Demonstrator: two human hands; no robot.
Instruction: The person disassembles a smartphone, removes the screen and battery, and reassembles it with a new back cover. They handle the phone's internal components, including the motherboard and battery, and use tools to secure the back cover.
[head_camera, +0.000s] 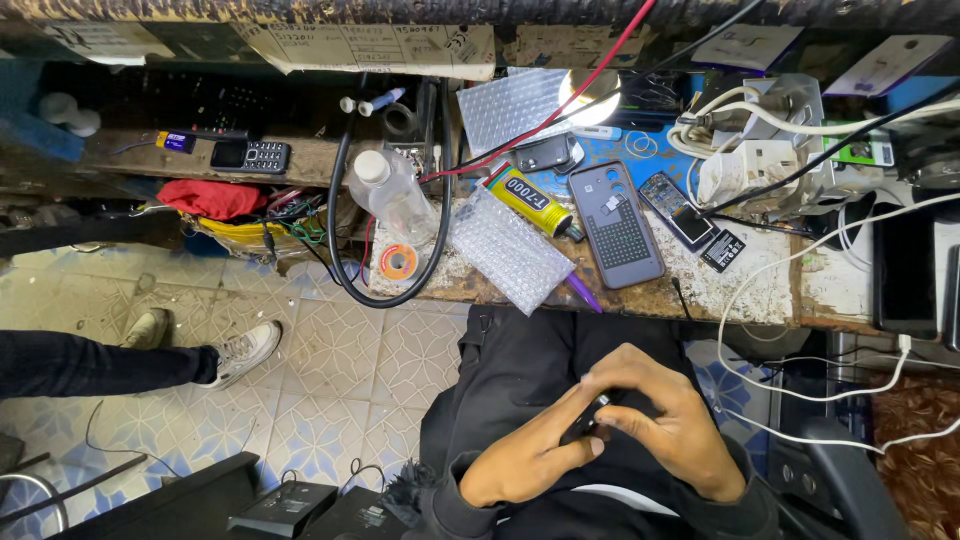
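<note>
Both hands meet over the lap: the left hand (525, 462) and the right hand (665, 415) each have their grip closed on a small dark flat slab-shaped object (588, 418), held below the edge of the cluttered, worn wooden desk (700, 290), where a grey phone back cover (616, 224) lies.

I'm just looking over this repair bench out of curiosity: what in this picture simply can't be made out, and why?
- Head view: the small dark object in the lap is mostly wrapped by the left hand and right hand; its kind is unclear.
- Head view: the person on the left is cut off by the frame edge; only a leg and white shoe show.
- Head view: the shelf recess is too dark.
- Head view: glare from the lamp washes out things beside it.
</note>
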